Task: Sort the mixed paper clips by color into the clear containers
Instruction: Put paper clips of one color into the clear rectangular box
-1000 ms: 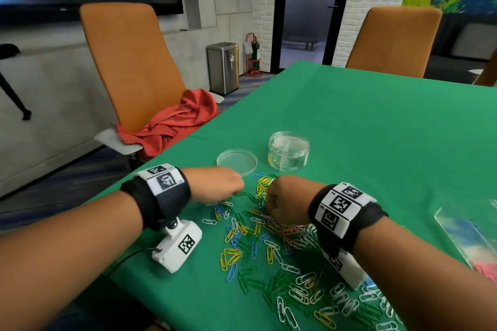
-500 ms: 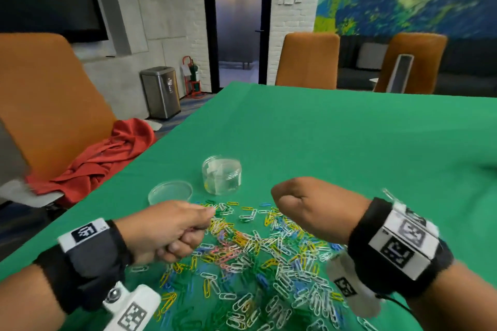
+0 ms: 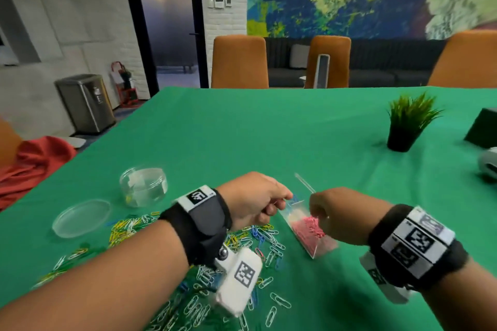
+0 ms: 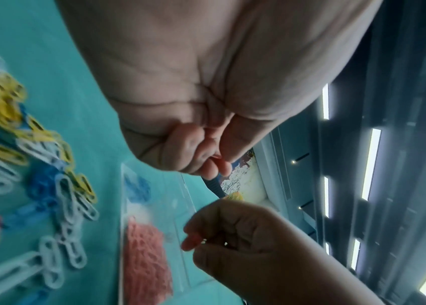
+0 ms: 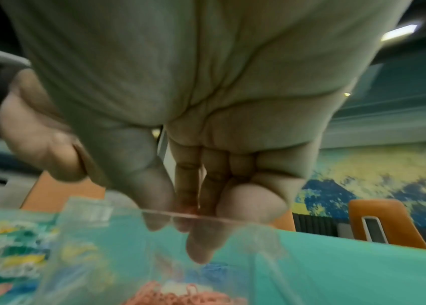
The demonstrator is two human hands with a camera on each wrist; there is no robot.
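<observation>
Now, your left hand (image 3: 252, 200) is curled, fingertips pinched; what it holds I cannot tell. Bring it over the box (image 3: 309, 231), just right of the loose clips (image 3: 258, 239), and release low. Your right hand (image 3: 338, 216) pinches something pink at the pink heap (image 3: 308, 230). No readable writing, only wristband codes (image 3: 197, 196).

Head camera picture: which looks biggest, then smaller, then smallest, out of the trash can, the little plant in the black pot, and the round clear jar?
1. Trash can, though it stands farthest away.
2. Potted plant and round clear jar look about alike; the jar is nearer the camera, so I won't rank them.
</observation>
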